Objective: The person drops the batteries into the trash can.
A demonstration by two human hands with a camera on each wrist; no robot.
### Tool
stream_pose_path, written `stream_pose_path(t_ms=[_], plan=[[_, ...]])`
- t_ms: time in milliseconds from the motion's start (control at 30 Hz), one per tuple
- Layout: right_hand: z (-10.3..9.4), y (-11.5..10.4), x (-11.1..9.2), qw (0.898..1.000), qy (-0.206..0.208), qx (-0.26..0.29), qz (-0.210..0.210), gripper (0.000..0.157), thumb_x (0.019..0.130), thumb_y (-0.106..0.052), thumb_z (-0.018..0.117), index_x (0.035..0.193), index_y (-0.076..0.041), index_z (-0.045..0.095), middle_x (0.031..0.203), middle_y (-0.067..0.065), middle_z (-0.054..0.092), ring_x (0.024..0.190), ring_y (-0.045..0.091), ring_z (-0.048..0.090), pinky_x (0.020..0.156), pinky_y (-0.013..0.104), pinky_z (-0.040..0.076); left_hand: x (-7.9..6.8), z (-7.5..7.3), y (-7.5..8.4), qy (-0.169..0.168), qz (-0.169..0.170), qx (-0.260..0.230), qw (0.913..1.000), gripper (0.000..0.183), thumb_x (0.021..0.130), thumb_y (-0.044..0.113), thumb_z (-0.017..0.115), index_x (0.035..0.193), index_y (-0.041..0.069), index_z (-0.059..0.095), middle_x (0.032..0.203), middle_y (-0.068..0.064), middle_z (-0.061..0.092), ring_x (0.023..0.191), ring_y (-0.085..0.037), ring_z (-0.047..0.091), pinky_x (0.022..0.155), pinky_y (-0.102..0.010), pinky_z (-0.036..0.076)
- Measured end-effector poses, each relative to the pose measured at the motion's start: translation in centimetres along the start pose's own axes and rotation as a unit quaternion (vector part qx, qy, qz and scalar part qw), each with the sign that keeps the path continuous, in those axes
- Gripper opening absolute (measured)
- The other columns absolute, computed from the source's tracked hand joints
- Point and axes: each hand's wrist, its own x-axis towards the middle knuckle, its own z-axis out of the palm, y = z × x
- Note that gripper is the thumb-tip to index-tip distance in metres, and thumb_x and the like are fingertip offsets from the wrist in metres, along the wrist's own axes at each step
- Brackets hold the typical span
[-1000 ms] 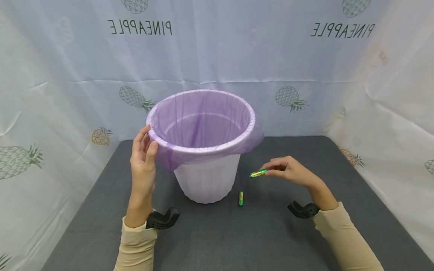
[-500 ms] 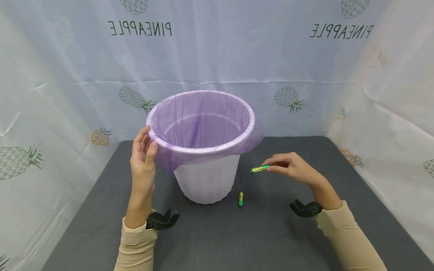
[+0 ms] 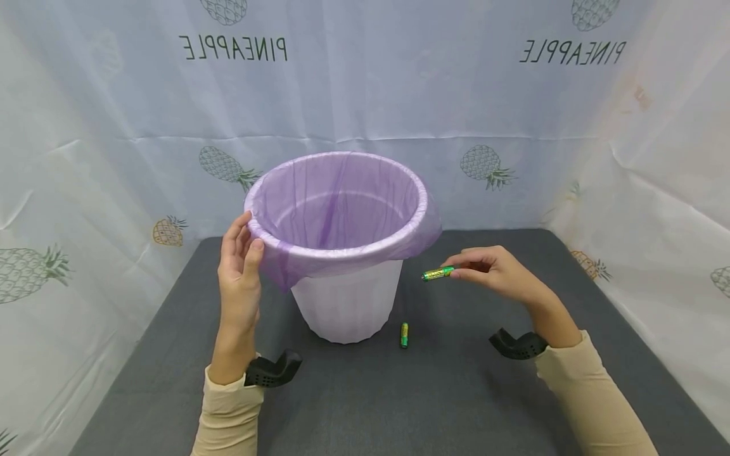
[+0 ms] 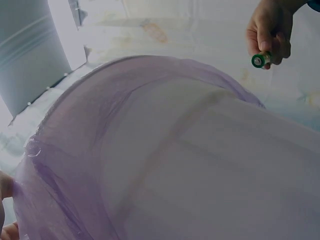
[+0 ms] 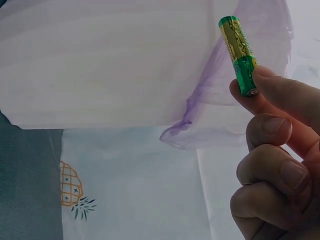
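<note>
A white trash can (image 3: pixel 346 307) stands upright on the dark table, lined with a translucent purple bag (image 3: pixel 336 218) folded over its rim. My left hand (image 3: pixel 239 272) holds the can's left rim, fingers and thumb against the bag; only fingertips show at the left wrist view's edge. To the can's right, my right hand (image 3: pixel 495 272) pinches a green and yellow battery (image 3: pixel 438 273) between thumb and index finger, above the table and apart from the can. In the right wrist view the battery (image 5: pixel 238 55) points away from the fingers. A second battery (image 3: pixel 404 335) lies on the table near the can's base.
The dark grey table (image 3: pixel 365 405) has a white curtain (image 3: pixel 365 76) with pineapple prints behind it and at both sides. A black wrist camera mount sits on each forearm.
My right hand has risen with the battery and shifted slightly right. The left hand, the trash can and the battery on the table stay in place.
</note>
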Motion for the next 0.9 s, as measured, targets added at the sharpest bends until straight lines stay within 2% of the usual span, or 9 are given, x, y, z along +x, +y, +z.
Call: stream_pose_path(t_ms=[367,633,900], plan=[[-0.8,-0.9,0.5,1.000,0.012,-0.009,-0.024,0.021,0.085,0.009,0.063,0.102,0.001,0.070,0.072,-0.013,0.052,0.053,0.009,0.035,0.047,0.024,0.034,0.0,0.0,-0.1,-0.003,0.000,0.000,1.0000,0.043,0.095,0.007,0.048,0.137,0.012,0.046,0.128,0.005,0.053,0.122,-0.010,0.045,0.103,-0.017,0.035],[-1.6,-1.8,1.0,0.999,0.016,-0.010,-0.036,0.019,0.086,0.005,0.063,0.103,-0.001,0.071,0.078,-0.017,0.057,0.054,0.008,0.038,0.050,0.023,0.036,0.1,0.0,0.0,-0.001,0.000,-0.002,1.0000,0.043,0.095,0.007,0.048,0.137,0.012,0.046,0.129,0.004,0.053,0.122,-0.010,0.045,0.102,-0.017,0.036],[-2.1,-2.3,1.5,0.999,0.020,-0.013,-0.045,0.021,0.086,0.007,0.062,0.103,-0.001,0.071,0.073,-0.013,0.052,0.055,0.009,0.037,0.049,0.024,0.034,0.1,0.1,-0.1,-0.001,0.003,-0.001,1.0000,0.042,0.095,0.007,0.048,0.137,0.012,0.046,0.128,0.004,0.053,0.122,-0.010,0.046,0.103,-0.017,0.035]])
